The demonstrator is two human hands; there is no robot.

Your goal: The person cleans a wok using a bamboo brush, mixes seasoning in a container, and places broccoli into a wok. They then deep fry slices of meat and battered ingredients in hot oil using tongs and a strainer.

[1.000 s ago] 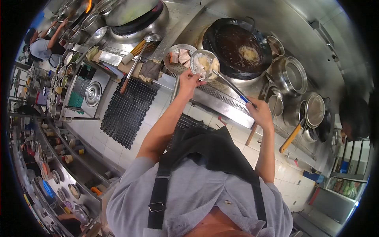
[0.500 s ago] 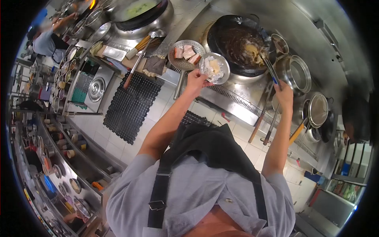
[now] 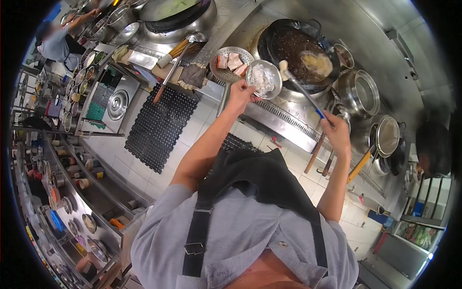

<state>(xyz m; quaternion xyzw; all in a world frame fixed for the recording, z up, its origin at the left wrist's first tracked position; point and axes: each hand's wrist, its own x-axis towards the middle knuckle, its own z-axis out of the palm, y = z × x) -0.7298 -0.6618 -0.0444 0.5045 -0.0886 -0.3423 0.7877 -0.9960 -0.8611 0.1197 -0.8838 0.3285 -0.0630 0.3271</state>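
Observation:
My left hand [image 3: 242, 98] grips the rim of a round metal bowl [image 3: 275, 90] with white floury pieces [image 3: 262, 78] in it. In my right hand [image 3: 335, 129] is a pair of tongs [image 3: 308, 96] with a blue grip. Their tips hold a pale piece of food [image 3: 284, 69] between the bowl and the wok. Dark bubbling oil fills the wok [image 3: 293, 43], and a pale yellow piece [image 3: 317, 64] fries in it with foam around it. A perforated strainer ladle [image 3: 217, 72] with several chunks of meat [image 3: 234, 61] lies beside the bowl.
A second wok [image 3: 168, 12] with greenish liquid stands at the back left. A long-handled ladle [image 3: 175, 65] rests near folded cloths [image 3: 192, 77]. Metal pots [image 3: 365, 94] and a sieve [image 3: 388, 136] line the right side. Another person [image 3: 60, 43] works at the far left.
The tongs have swung left from the wok toward the bowl and now carry a pale piece. The bowl shows only white floury pieces. Foam has gathered around the frying piece.

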